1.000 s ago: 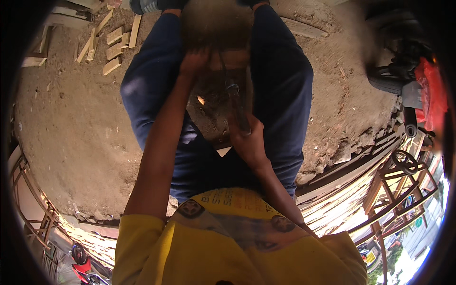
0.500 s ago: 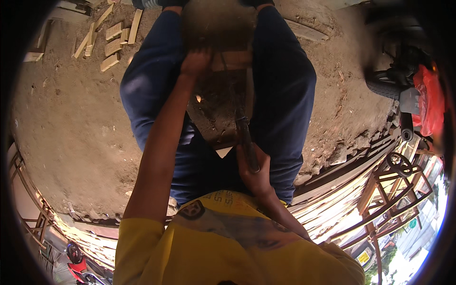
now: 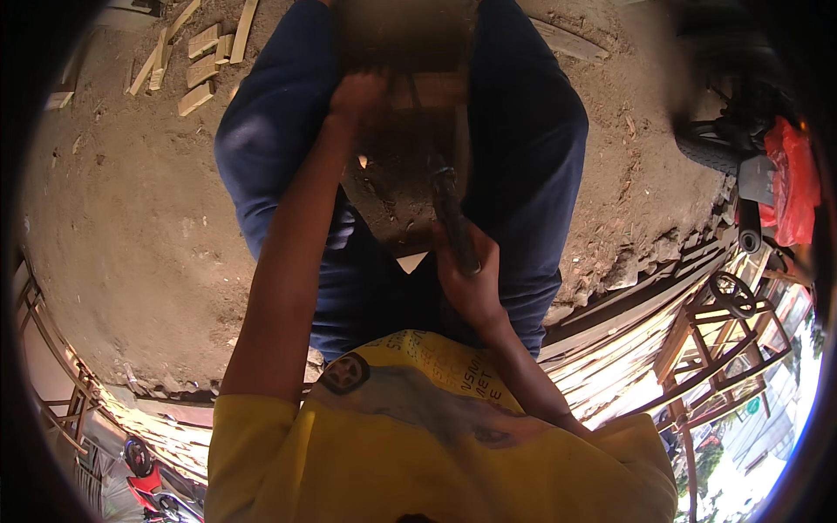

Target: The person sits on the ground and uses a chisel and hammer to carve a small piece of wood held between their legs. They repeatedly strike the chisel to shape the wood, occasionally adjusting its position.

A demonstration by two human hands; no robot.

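Note:
My right hand is closed around the dark handle of a long, thin tool. Its narrow shaft or blade slants away from me to a reddish-brown piece of wood lying crosswise between my lower legs. Dim light hides the tool's exact kind. Beyond my left knee, my left hand is curled at the left end of that wood, its fingers blurred. A small pale wedge of wood shows between my thighs, near the handle.
Several cut wood blocks and thin strips lie on the dirt floor at the far left. A loose board lies beyond my right leg. To the right are a wheel, a red plastic bag and a wooden frame beside stacked timber.
My right hand and the tool have moved forward, away from my body. My left hand stays at the wood's left end. The whole view has shifted slightly.

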